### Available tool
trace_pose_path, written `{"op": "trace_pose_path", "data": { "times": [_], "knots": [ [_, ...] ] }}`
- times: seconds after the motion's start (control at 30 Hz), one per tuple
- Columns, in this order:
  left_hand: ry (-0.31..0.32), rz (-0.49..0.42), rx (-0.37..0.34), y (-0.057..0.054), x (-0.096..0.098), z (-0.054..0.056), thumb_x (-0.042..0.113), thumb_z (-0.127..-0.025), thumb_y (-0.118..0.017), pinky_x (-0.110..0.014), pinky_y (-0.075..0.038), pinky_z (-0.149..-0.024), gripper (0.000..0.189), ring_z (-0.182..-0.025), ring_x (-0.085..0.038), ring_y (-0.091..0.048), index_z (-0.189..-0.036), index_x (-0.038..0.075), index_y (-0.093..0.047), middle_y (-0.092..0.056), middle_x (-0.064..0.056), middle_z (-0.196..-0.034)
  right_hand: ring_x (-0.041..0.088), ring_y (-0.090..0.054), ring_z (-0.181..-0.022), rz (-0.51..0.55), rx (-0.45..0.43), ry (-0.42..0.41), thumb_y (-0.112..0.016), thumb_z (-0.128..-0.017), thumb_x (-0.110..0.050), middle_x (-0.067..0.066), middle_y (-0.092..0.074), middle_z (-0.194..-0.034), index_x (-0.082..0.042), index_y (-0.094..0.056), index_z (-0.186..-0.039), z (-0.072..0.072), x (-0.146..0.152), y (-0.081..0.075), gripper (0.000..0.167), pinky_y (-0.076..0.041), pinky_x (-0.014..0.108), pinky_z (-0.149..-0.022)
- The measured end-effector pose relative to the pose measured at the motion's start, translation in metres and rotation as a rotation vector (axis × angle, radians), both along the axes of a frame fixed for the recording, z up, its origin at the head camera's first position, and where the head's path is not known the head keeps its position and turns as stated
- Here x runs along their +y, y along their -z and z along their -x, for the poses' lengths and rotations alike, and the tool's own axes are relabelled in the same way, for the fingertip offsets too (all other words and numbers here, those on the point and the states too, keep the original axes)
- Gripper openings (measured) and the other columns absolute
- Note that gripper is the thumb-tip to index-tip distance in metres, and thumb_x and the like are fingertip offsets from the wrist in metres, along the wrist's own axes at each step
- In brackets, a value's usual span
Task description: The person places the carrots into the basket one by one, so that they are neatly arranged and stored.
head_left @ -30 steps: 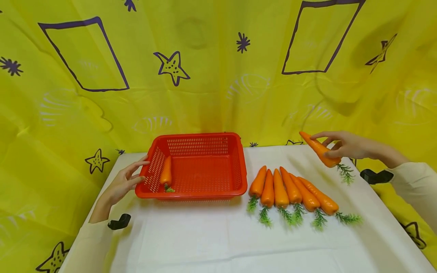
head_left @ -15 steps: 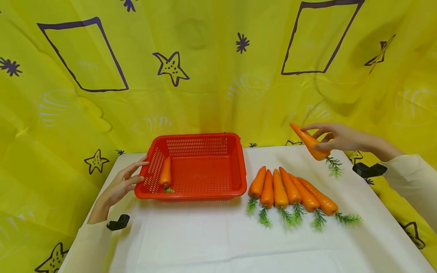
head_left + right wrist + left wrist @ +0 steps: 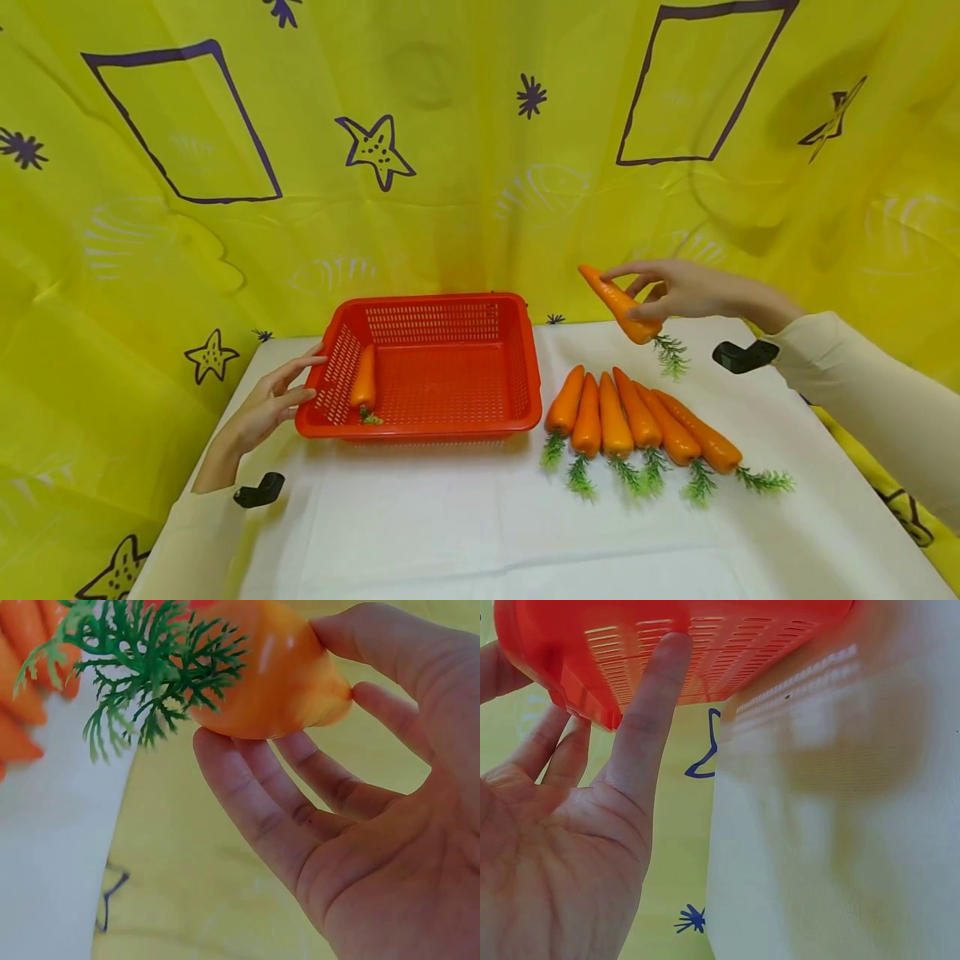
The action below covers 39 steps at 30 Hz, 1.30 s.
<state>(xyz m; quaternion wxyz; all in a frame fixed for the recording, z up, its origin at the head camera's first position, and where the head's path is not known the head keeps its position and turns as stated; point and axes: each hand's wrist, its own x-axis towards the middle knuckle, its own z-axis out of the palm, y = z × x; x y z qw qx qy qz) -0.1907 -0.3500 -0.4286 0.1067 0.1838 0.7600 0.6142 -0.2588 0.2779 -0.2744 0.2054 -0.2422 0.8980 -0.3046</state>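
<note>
My right hand (image 3: 686, 287) holds a carrot (image 3: 618, 304) up above the table, between its thumb and fingertips. Its tip points up and left, and green fronds hang from the thick end. In the right wrist view the fingertips touch the carrot's orange body (image 3: 262, 671). At the left end of the red basket (image 3: 442, 429), my left hand (image 3: 262, 408) grips the rim; the left wrist view has the thumb (image 3: 649, 720) against the slotted wall. One carrot (image 3: 364, 377) lies inside the basket by its left wall.
Several carrots (image 3: 617, 421) lie fanned out in a row on the white table (image 3: 420, 525), right of the basket, fronds toward the front. Behind the table hangs a yellow patterned curtain (image 3: 465, 233).
My right hand has carried its carrot leftward and somewhat higher, from the table's far right to above the back of the carrot row. The left hand and basket stay put.
</note>
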Motion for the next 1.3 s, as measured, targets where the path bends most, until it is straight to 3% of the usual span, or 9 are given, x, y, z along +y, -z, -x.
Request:
{"op": "trace_pose_path", "data": {
  "times": [0.3,0.47,0.93,1.1,1.3],
  "knots": [
    [0.002,-0.013,0.001,-0.001,0.000,-0.001,0.004,-0.106,-0.050,-0.031,-0.056,-0.091,0.049,-0.133,0.000,-0.046,-0.153,-0.002,-0.037,-0.005,-0.012,-0.173,0.030,-0.070,-0.105,0.062,-0.044,-0.134,-0.068,-0.101,-0.020,0.021,-0.058,-0.134,-0.021,-0.044,-0.156,0.021,-0.070,0.005,0.060,-0.059,0.041,-0.079],
    [0.000,-0.017,-0.005,-0.002,0.001,-0.002,0.004,-0.106,-0.050,-0.031,-0.055,-0.092,0.049,-0.133,0.002,-0.045,-0.153,-0.002,-0.038,-0.004,-0.012,-0.173,0.033,-0.065,-0.114,0.085,-0.055,-0.183,-0.068,-0.100,-0.018,0.019,-0.057,-0.137,-0.023,-0.047,-0.155,0.032,-0.112,0.013,0.059,-0.060,0.041,-0.081],
    [-0.017,0.025,-0.002,-0.001,0.002,0.000,0.007,-0.106,-0.051,-0.031,-0.054,-0.093,0.050,-0.135,-0.007,-0.043,-0.154,-0.001,-0.037,-0.007,-0.006,-0.173,0.025,-0.064,-0.088,0.181,-0.136,-0.258,-0.072,-0.096,-0.014,0.016,-0.061,-0.126,-0.018,-0.050,-0.153,0.048,-0.219,0.059,0.061,-0.059,0.045,-0.077],
    [-0.019,0.026,-0.003,0.000,0.000,0.001,0.007,-0.106,-0.051,-0.031,-0.054,-0.093,0.051,-0.138,-0.007,-0.040,-0.155,0.000,-0.038,-0.008,-0.005,-0.173,0.021,-0.066,-0.099,0.211,-0.192,-0.255,-0.071,-0.097,-0.013,0.014,-0.063,-0.126,-0.016,-0.048,-0.154,0.050,-0.250,0.077,0.061,-0.060,0.037,-0.076],
    [-0.017,0.012,-0.009,0.001,-0.001,0.002,0.006,-0.106,-0.051,-0.032,-0.055,-0.092,0.050,-0.133,-0.005,-0.045,-0.154,0.000,-0.039,-0.008,-0.004,-0.173,0.021,-0.067,-0.091,0.255,-0.270,-0.192,-0.071,-0.097,-0.010,0.014,-0.064,-0.123,-0.016,-0.050,-0.152,0.053,-0.281,0.096,0.059,-0.061,0.038,-0.075]
  ]
}}
